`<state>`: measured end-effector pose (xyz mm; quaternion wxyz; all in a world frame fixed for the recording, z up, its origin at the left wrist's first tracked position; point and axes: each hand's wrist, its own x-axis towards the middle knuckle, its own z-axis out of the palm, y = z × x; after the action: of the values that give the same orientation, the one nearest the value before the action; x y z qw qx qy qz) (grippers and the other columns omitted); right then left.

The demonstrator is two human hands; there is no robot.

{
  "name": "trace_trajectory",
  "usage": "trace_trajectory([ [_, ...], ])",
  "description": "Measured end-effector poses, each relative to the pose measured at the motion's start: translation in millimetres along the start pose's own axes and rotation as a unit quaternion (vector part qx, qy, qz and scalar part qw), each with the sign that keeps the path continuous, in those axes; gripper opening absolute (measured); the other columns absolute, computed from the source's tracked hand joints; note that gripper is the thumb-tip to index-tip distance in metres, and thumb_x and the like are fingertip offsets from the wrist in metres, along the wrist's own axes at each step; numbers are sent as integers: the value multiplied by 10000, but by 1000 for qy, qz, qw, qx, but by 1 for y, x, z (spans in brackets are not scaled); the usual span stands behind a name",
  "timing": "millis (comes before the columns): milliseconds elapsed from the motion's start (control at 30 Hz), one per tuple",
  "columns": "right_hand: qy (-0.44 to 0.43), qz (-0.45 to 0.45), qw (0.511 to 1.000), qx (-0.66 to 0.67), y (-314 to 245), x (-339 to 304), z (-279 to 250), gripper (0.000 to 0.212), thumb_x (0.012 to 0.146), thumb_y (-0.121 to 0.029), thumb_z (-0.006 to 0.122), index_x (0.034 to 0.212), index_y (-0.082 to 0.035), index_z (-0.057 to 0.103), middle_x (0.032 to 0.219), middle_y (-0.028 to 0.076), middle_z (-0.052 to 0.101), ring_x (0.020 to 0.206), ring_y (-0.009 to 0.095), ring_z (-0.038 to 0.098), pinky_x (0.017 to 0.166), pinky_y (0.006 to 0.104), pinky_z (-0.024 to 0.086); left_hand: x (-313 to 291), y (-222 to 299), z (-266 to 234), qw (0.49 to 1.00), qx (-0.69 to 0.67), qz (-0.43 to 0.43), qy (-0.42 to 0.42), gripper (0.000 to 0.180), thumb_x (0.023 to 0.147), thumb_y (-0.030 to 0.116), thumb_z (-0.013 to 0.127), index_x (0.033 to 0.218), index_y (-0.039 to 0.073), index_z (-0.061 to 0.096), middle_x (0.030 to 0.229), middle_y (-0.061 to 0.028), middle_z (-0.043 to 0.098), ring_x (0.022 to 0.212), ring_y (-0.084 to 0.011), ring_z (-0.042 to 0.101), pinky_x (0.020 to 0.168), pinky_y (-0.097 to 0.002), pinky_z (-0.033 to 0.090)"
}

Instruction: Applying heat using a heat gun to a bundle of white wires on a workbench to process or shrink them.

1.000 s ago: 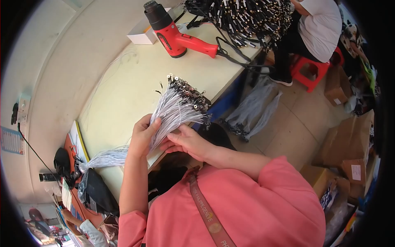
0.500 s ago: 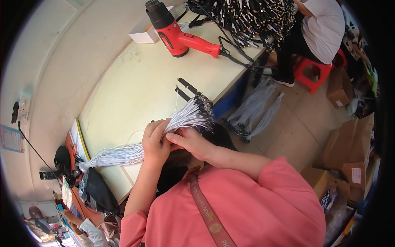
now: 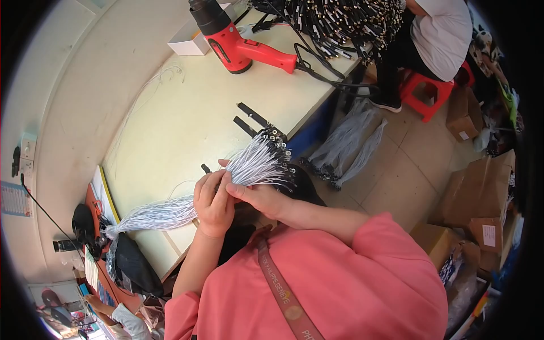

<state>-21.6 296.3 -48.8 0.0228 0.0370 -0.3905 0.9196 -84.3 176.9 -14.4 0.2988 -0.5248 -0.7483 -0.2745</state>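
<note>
A thick bundle of white wires [image 3: 249, 164] passes through both my hands, its black ends with small ring-shaped tips fanned out toward the table's right edge. My left hand [image 3: 214, 203] is closed around the bundle. Against it, my right hand [image 3: 255, 198] is wrapped round the same wires from the right, thumb on top. The long tail of the bundle [image 3: 158, 215] runs left across the table to a gathered, tied end. Beyond the ring tips lie two black strips [image 3: 249, 119] on the tabletop. A small black piece [image 3: 206, 168] sits just past my left fingers.
A red and black heat gun [image 3: 238, 45] lies on the pale table [image 3: 170, 124], beside a white box [image 3: 190, 42] and a heap of black cables [image 3: 340, 25]. To the right, a person sits on a red stool [image 3: 425, 93]. Clear-wrapped wire bundles [image 3: 348, 144] lie on the floor near cardboard boxes [image 3: 481, 192].
The ring-tipped ends have spread into a wider fan and tipped slightly down. My hands stay closed on the bundle, and the whole view has shifted a little.
</note>
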Motion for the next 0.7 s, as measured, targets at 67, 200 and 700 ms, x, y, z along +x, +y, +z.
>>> trace_trajectory([
  [67,-1,-9,1000,-10,1,0,0,605,896,-235,605,1379,-24,306,1379,96,368,1216,164,411,991,301,386,-2,0,0,1000,-2,-2,0,302,702,-31,640,1004,-18,623,979,-134,610,864,-298,580,729,-366,482],
  [200,1,-17,1000,-11,1,0,2,580,899,-222,598,1369,-24,321,1387,91,363,1219,167,408,1000,307,375,-2,0,-1,1000,-3,-2,2,309,697,-34,645,1005,-22,615,980,-144,612,859,-309,583,734,-377,476],
  [700,27,-39,998,-40,3,6,10,546,896,-248,607,1330,-13,373,1339,103,413,1204,172,420,994,311,371,-1,-1,-2,999,-20,-25,29,300,699,-44,635,997,-10,615,973,-141,609,870,-312,580,753,-381,477],
])
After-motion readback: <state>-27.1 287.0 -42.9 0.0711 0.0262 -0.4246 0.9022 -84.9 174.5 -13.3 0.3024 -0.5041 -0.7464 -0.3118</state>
